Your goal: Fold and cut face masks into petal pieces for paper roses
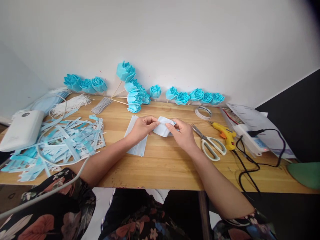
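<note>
Between my two hands, above the middle of the wooden table, is a small folded piece of pale blue-white fabric (163, 129). My left hand (143, 128) pinches its left edge between thumb and fingers. On the other side, my right hand (183, 133) grips its right edge, the thumb lying on top. A flat, pale blue pleated sheet (137, 149) lies on the table, partly under my left hand and forearm. White-handled scissors (212, 143) rest just right of my right hand, blades slightly apart.
Blue fabric flowers (181, 98) line the wall. Cut strips (72, 140), white cords (71, 105) and a white device (22, 130) with a cable occupy the left. Rightward are a tape roll (203, 113), yellow glue gun (226, 135), power strip (252, 141) and papers (265, 126).
</note>
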The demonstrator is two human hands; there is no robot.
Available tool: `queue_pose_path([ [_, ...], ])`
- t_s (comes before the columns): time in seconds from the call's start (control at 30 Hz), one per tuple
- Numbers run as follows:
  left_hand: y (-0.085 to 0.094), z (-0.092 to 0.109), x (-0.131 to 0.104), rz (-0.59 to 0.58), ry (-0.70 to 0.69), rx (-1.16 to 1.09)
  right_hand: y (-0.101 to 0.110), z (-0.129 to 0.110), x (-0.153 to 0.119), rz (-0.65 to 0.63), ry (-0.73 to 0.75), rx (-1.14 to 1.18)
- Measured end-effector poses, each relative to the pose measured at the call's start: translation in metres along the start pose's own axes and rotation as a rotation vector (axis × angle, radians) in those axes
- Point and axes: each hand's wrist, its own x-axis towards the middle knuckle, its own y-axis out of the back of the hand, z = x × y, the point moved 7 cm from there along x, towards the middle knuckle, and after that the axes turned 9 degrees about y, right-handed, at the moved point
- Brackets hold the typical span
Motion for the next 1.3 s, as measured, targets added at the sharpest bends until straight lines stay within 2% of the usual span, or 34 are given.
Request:
queue_pose_path([
  [0.2, -0.003, 0.002, -0.001, -0.028, 0.011, 0.054, -0.002, 0.008, -0.001, -0.012, -0.019, 0.025],
  [0.4, -0.002, 0.003, -0.001, -0.007, 0.007, 0.12, -0.001, 0.006, 0.0, -0.011, -0.006, -0.013],
  [1.0, -0.002, 0.004, -0.002, 0.0, 0.014, 0.11, -0.003, 0.006, -0.001, -0.022, -0.002, 0.018],
  [1.3, -0.002, 0.003, 0.0, -0.026, 0.001, 0.126, -0.003, 0.012, 0.0, 0.007, -0.064, 0.133],
])
